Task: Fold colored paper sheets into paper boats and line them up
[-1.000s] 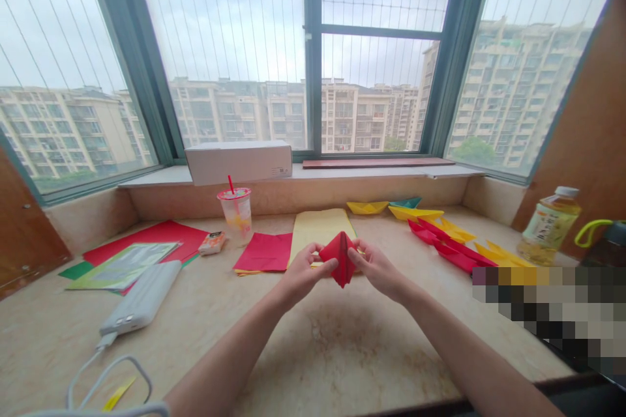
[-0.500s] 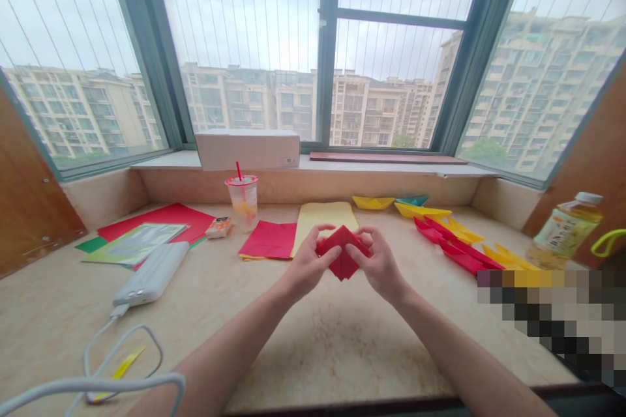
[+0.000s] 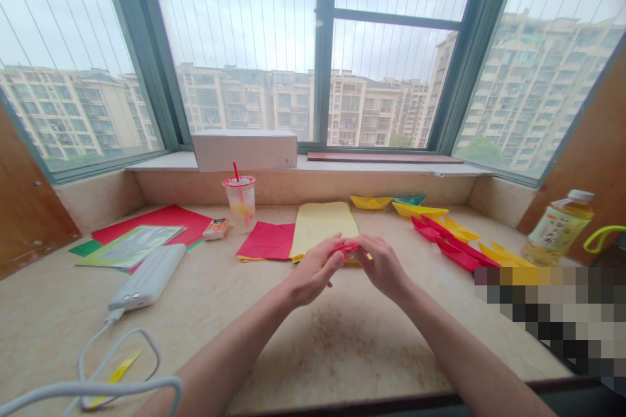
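Observation:
Between my two hands is a piece of folded red paper (image 3: 346, 248), mostly hidden by the fingers and seen nearly edge-on. My left hand (image 3: 317, 270) grips its left side, thumb towards me. My right hand (image 3: 384, 265) closes over its right side, with the fingers bent across the top. Just behind the hands lies a stack of pale yellow paper (image 3: 325, 225). To its left are red sheets (image 3: 267, 241) with yellow ones beneath. Folded paper boats stand to the right: yellow ones (image 3: 372, 202), a teal one (image 3: 409, 200) and red ones (image 3: 454, 249).
A plastic cup with a straw (image 3: 240, 202) stands beside a small orange-and-white packet (image 3: 216, 229). At left are a white power bank (image 3: 147, 277), its cable (image 3: 98, 389) and coloured sheets (image 3: 161, 218). A drink bottle (image 3: 560, 228) stands right; a white box (image 3: 244, 150) sits on the sill.
The red paper was a diamond facing me; now it is tipped nearly flat and mostly covered. My right hand has turned over it, and the view has shifted slightly.

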Motion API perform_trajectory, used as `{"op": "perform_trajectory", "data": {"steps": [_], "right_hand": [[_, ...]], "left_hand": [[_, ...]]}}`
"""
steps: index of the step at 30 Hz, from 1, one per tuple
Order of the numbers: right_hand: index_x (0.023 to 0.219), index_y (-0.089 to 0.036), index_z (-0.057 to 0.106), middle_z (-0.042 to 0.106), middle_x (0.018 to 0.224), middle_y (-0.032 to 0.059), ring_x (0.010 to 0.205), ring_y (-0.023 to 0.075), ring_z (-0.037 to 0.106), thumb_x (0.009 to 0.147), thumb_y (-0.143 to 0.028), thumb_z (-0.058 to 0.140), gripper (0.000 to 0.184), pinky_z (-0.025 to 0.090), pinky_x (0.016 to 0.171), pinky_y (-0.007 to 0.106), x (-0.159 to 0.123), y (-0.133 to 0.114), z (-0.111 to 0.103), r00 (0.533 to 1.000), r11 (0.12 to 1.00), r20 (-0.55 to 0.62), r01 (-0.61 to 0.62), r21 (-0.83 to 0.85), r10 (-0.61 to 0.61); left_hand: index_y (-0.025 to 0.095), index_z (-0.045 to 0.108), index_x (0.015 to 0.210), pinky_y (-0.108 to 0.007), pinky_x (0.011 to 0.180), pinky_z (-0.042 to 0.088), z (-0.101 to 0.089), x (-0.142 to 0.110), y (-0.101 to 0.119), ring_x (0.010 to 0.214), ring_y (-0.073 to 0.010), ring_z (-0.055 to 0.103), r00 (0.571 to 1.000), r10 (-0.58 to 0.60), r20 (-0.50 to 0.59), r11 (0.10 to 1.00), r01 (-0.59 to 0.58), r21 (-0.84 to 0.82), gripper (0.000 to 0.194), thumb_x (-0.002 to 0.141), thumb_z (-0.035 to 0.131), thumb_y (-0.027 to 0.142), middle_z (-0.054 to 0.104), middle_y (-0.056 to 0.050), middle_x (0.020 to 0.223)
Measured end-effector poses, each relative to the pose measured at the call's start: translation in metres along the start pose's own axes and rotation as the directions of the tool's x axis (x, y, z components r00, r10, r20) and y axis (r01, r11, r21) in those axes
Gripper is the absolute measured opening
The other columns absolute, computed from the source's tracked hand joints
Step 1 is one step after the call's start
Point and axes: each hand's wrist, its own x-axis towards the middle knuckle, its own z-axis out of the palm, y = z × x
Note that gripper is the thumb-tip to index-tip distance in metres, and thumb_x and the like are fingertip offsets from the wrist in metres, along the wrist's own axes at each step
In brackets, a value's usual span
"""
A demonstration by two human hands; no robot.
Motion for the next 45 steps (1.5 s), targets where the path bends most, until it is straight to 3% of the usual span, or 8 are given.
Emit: {"op": "perform_trajectory", "data": {"steps": [3, 7, 14, 21, 26, 30, 36, 45], "right_hand": [[0.079, -0.019, 0.064, 0.064, 0.064, 0.0006, 0.057, 0.0152, 0.057, 0.096, -0.034, 0.048, 0.027, 0.042, 0.055, 0.025, -0.001, -0.007, 0.006, 0.982, 0.978, 0.058, -0.185, 0.091, 0.181], [0.069, -0.019, 0.058, 0.054, 0.057, -0.0023, 0.052, 0.0123, 0.048, 0.094, -0.037, 0.048, 0.033, 0.036, 0.049, 0.023, 0.001, -0.016, 0.012, 0.948, 0.909, 0.041, -0.314, 0.273, 0.315], [0.063, -0.018, 0.052, 0.049, 0.056, -0.0033, 0.053, 0.011, 0.042, 0.09, -0.032, 0.048, 0.031, 0.033, 0.049, 0.022, 0.004, -0.012, 0.003, 0.959, 0.909, 0.077, -0.284, 0.304, 0.274], [0.063, -0.019, 0.05, 0.047, 0.057, -0.0039, 0.053, 0.0108, 0.04, 0.093, -0.044, 0.048, 0.039, 0.031, 0.05, 0.023, 0.007, -0.014, 0.003, 0.946, 0.882, 0.06, -0.318, 0.347, 0.318], [0.067, -0.02, 0.049, 0.048, 0.057, -0.0037, 0.053, 0.0118, 0.042, 0.094, -0.047, 0.047, 0.039, 0.032, 0.051, 0.024, 0.005, -0.015, 0.004, 0.94, 0.915, -0.091, -0.292, 0.279, 0.328], [0.076, -0.021, 0.054, 0.06, 0.068, 0.0005, 0.062, 0.0155, 0.054, 0.096, -0.047, 0.045, 0.034, 0.04, 0.061, 0.027, 0.003, -0.011, 0.003, 0.937, 0.956, -0.224, -0.233, 0.177, 0.269], [0.091, -0.022, 0.058, 0.067, 0.08, 0.0051, 0.071, 0.0194, 0.061, 0.098, -0.051, 0.04, 0.035, 0.047, 0.065, 0.03, 0.005, -0.005, 0.001, 0.828, 0.909, -0.416, -0.243, 0.338, 0.376], [0.091, -0.021, 0.057, 0.061, 0.076, 0.0029, 0.068, 0.0174, 0.057, 0.097, -0.052, 0.042, 0.034, 0.047, 0.064, 0.028, 0.008, -0.001, -0.003, 0.698, 0.871, -0.559, -0.198, 0.45, 0.448]], "left_hand": [[0.017, 0.063, 0.112, -0.025, 0.056, 0.054, -0.002, -0.001, -0.004, 0.073, -0.0186, 0.066, 0.997, -0.03, 0.073, 0.997, 0.025, 0.068, 0.037, 0.087, 0.06, 0.044, 0.07, -0.008, 0.087], [0.017, 0.055, 0.11, -0.023, 0.046, 0.054, 0.002, 0.0, -0.004, 0.065, -0.0182, 0.069, 0.985, -0.135, 0.108, 0.983, 0.147, -0.112, 0.037, 0.088, 0.058, 0.047, 0.067, -0.005, 0.082], [0.02, 0.053, 0.115, -0.025, 0.043, 0.056, 0.018, -0.001, 0.007, 0.069, -0.0211, 0.071, 0.974, -0.204, 0.102, 0.954, 0.222, -0.202, 0.045, 0.081, 0.066, 0.047, 0.065, -0.007, 0.091], [0.019, 0.052, 0.108, -0.032, 0.048, 0.06, 0.02, 0.002, 0.008, 0.073, -0.0197, 0.067, 0.969, -0.248, -0.02, 0.931, 0.232, -0.282, 0.039, 0.083, 0.064, 0.046, 0.059, -0.004, 0.092], [0.018, 0.052, 0.096, -0.027, 0.054, 0.057, 0.02, 0.003, 0.006, 0.072, -0.0147, 0.061, 0.965, -0.225, -0.134, 0.919, 0.165, -0.357, 0.036, 0.082, 0.066, 0.048, 0.058, -0.001, 0.086], [0.021, 0.049, 0.1, -0.03, 0.069, 0.057, 0.019, 0.005, -0.002, 0.081, -0.0158, 0.062, 0.961, -0.199, -0.192, 0.886, 0.092, -0.455, 0.036, 0.082, 0.067, 0.047, 0.061, -0.001, 0.092], [0.025, 0.042, 0.105, -0.036, 0.086, 0.052, 0.016, 0.008, -0.001, 0.103, -0.0211, 0.065, 0.952, -0.164, -0.26, 0.813, -0.019, -0.583, 0.041, 0.083, 0.067, 0.047, 0.064, -0.007, 0.119], [0.024, 0.042, 0.092, -0.022, 0.068, 0.047, 0.013, 0.002, 0.004, 0.074, -0.0137, 0.067, 0.973, -0.105, -0.205, 0.853, -0.018, -0.522, 0.037, 0.079, 0.074, 0.038, 0.07, 0.001, 0.088]]}}
